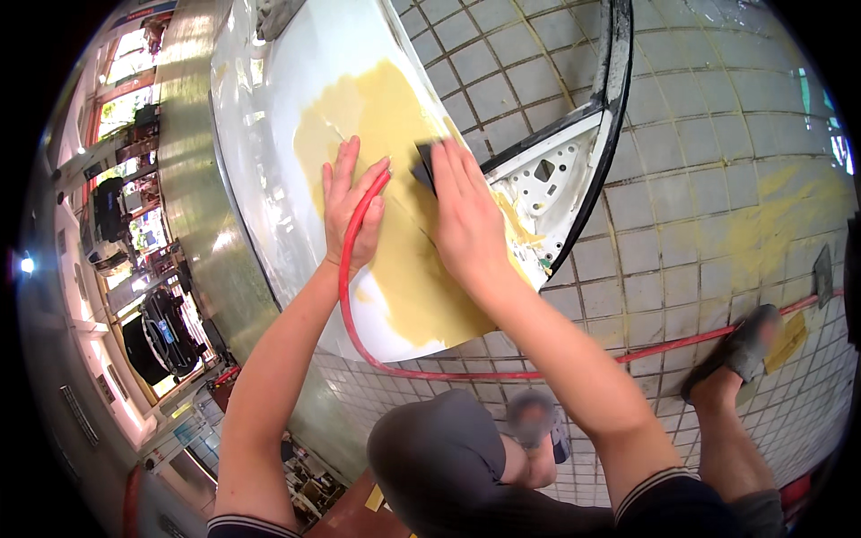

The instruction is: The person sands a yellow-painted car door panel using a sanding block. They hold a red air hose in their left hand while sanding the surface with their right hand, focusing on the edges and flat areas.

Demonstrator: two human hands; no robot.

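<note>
A white car door (269,179) with a large pale yellow patch (408,282) lies beneath both hands. My left hand (354,202) rests on the patch, outer fingers stretched, with the end of a red hose (352,235) held between thumb and index finger. Just right of it, my right hand (466,211) presses fingers on a black block (421,161) against the patch. The block is mostly hidden by those fingers. A triangular metal frame section (560,175), dotted with holes and edged in black, adjoins the panel on the right.
The red hose runs rightward across grey tiled floor (691,188) marked with yellow residue. A metal plate (821,276) lies at far right. My sandalled foot (744,350) is lower right, my bent leg (430,448) below. Dark vehicles (161,332) stand in the workshop at left.
</note>
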